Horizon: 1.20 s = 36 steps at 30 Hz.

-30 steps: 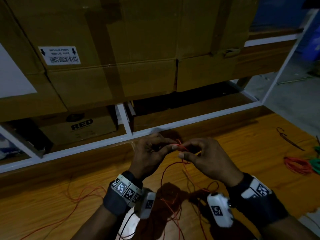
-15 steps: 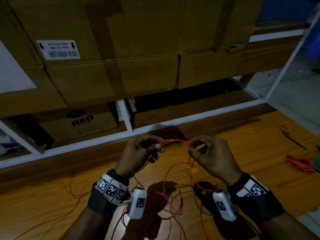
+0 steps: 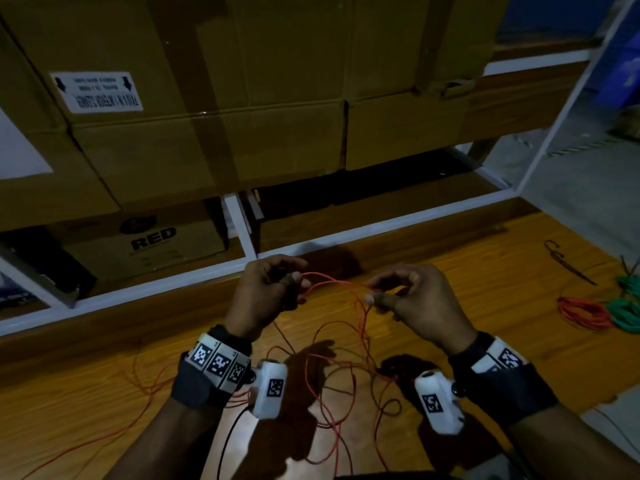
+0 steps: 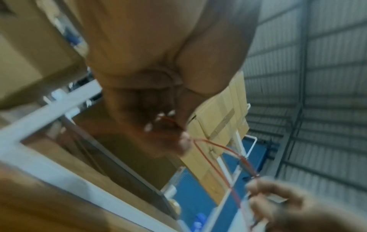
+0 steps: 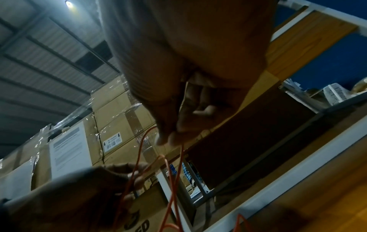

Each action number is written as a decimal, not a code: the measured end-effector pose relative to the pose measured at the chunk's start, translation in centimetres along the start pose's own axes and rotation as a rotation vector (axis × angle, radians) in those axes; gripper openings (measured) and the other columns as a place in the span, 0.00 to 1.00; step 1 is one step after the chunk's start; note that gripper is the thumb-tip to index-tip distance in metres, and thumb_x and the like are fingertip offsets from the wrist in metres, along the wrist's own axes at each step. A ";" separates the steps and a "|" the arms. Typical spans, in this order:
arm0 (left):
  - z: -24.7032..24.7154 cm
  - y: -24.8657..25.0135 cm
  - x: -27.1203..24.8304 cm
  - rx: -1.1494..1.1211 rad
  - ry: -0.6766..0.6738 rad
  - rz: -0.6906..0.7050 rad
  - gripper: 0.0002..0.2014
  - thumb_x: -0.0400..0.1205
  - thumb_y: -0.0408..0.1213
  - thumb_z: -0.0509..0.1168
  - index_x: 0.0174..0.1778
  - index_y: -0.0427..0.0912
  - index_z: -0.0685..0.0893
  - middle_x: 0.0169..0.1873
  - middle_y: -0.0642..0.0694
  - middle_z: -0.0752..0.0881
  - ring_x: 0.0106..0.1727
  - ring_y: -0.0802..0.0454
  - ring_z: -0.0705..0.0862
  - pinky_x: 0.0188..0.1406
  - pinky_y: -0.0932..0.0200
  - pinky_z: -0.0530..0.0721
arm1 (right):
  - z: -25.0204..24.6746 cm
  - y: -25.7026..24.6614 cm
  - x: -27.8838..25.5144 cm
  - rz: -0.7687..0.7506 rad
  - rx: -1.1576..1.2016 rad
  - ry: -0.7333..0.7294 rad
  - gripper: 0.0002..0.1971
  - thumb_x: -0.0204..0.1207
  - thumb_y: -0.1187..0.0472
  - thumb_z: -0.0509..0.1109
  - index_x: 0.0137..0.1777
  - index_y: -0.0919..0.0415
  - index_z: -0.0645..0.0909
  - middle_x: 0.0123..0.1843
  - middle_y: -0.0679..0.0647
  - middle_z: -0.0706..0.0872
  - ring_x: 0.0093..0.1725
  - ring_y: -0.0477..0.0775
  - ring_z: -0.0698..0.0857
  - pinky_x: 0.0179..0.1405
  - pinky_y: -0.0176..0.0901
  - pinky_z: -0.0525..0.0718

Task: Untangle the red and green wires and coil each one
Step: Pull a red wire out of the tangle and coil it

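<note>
A thin red wire point(image 3: 332, 282) spans between my two hands above the wooden table point(image 3: 485, 306). My left hand point(image 3: 270, 292) pinches one end of the span with curled fingers point(image 4: 184, 139). My right hand point(image 3: 408, 299) pinches the other end between thumb and forefinger point(image 5: 168, 138). From there the red wire point(image 5: 172, 180) drops in loose loops point(image 3: 332, 382) onto the table between my wrists. A darker strand runs through those loops; its colour is hard to tell. At the far right lie a coiled red bundle point(image 3: 581, 311) and green wire point(image 3: 627, 306).
A white shelf frame point(image 3: 242, 265) borders the table's far edge, with cardboard boxes point(image 3: 207, 98) stacked behind it. A dark hooked tool point(image 3: 568, 261) lies on the table at the right. More red wire trails off to the left point(image 3: 104, 427).
My hands have moved apart, drawing a length of red wire out between them. The left hand went left, the right hand stayed near its place.
</note>
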<state>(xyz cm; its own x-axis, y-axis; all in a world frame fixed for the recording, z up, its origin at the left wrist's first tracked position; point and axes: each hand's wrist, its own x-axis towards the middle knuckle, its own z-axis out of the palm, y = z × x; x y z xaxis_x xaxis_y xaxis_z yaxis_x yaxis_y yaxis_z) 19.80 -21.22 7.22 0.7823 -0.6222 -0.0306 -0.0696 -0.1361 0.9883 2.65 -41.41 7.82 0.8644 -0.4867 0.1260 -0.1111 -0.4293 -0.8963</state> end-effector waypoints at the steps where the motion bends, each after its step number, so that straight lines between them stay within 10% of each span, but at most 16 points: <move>1: -0.2 -0.4 0.2 0.036 0.047 -0.021 0.09 0.89 0.28 0.64 0.60 0.40 0.87 0.43 0.37 0.92 0.35 0.41 0.88 0.33 0.47 0.88 | -0.2 0.1 0.1 -0.039 -0.030 0.050 0.06 0.71 0.56 0.85 0.45 0.48 0.91 0.43 0.44 0.93 0.40 0.44 0.92 0.36 0.46 0.90; 5: -1.3 -2.2 1.2 0.369 0.196 -0.001 0.08 0.89 0.39 0.66 0.61 0.51 0.88 0.49 0.47 0.93 0.44 0.46 0.91 0.43 0.35 0.92 | -1.2 0.0 0.4 -0.059 0.013 0.097 0.03 0.73 0.53 0.83 0.45 0.47 0.93 0.40 0.46 0.93 0.42 0.47 0.91 0.40 0.54 0.92; 9: 0.4 -1.1 -0.6 0.550 0.231 0.322 0.16 0.88 0.48 0.67 0.72 0.56 0.82 0.65 0.61 0.80 0.63 0.65 0.79 0.55 0.64 0.81 | -1.0 -0.2 0.4 -0.077 0.019 0.039 0.06 0.73 0.53 0.83 0.46 0.53 0.93 0.40 0.45 0.93 0.39 0.44 0.92 0.32 0.38 0.88; 12: 3.0 -0.1 -1.3 0.469 -0.029 0.464 0.16 0.87 0.52 0.66 0.72 0.61 0.80 0.68 0.67 0.80 0.68 0.72 0.78 0.61 0.70 0.80 | -0.7 -0.3 0.7 -0.075 0.063 0.011 0.06 0.73 0.54 0.83 0.48 0.54 0.93 0.40 0.45 0.94 0.39 0.44 0.92 0.31 0.34 0.85; 16: 5.0 -1.4 0.2 0.418 -0.180 0.360 0.12 0.89 0.48 0.66 0.67 0.55 0.86 0.55 0.55 0.90 0.52 0.63 0.88 0.50 0.50 0.90 | -0.6 -0.7 1.3 -0.061 0.120 0.019 0.10 0.73 0.54 0.82 0.53 0.54 0.92 0.45 0.48 0.94 0.41 0.48 0.93 0.36 0.45 0.91; 19: 5.0 -1.3 1.3 0.099 0.048 0.223 0.09 0.90 0.38 0.65 0.57 0.51 0.91 0.35 0.48 0.88 0.26 0.58 0.79 0.23 0.57 0.77 | -0.4 0.5 0.9 0.007 0.150 0.065 0.25 0.71 0.38 0.79 0.66 0.48 0.87 0.58 0.44 0.92 0.54 0.45 0.91 0.47 0.51 0.93; 23: 3.6 -0.3 2.1 -0.071 0.172 0.086 0.09 0.89 0.39 0.67 0.56 0.43 0.93 0.30 0.45 0.86 0.21 0.56 0.71 0.18 0.63 0.65 | 1.6 2.9 -2.1 0.148 -0.192 -0.206 0.38 0.65 0.18 0.67 0.68 0.41 0.82 0.57 0.37 0.88 0.55 0.36 0.86 0.48 0.42 0.87; 27: 2.0 -0.2 2.5 -0.138 0.192 -0.059 0.10 0.89 0.38 0.67 0.57 0.40 0.92 0.27 0.49 0.86 0.20 0.55 0.70 0.18 0.64 0.63 | 3.4 4.6 -4.0 0.130 -0.289 -0.252 0.12 0.80 0.45 0.75 0.61 0.45 0.87 0.46 0.42 0.92 0.45 0.38 0.90 0.48 0.51 0.92; 36: -3.8 -2.4 2.7 0.082 0.149 -0.230 0.08 0.87 0.31 0.68 0.50 0.37 0.93 0.38 0.36 0.91 0.24 0.53 0.82 0.22 0.62 0.78 | -0.6 4.3 -3.4 -0.071 -0.290 -0.028 0.19 0.83 0.47 0.70 0.70 0.53 0.87 0.52 0.46 0.95 0.47 0.37 0.92 0.44 0.49 0.92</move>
<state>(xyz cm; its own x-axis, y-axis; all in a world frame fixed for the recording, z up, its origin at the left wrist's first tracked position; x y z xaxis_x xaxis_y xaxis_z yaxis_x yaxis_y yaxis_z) 24.49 -19.63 5.30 0.8652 -0.4484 -0.2244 0.0753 -0.3263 0.9422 -1.10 -42.06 3.85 0.8878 -0.4283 0.1685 -0.1818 -0.6626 -0.7266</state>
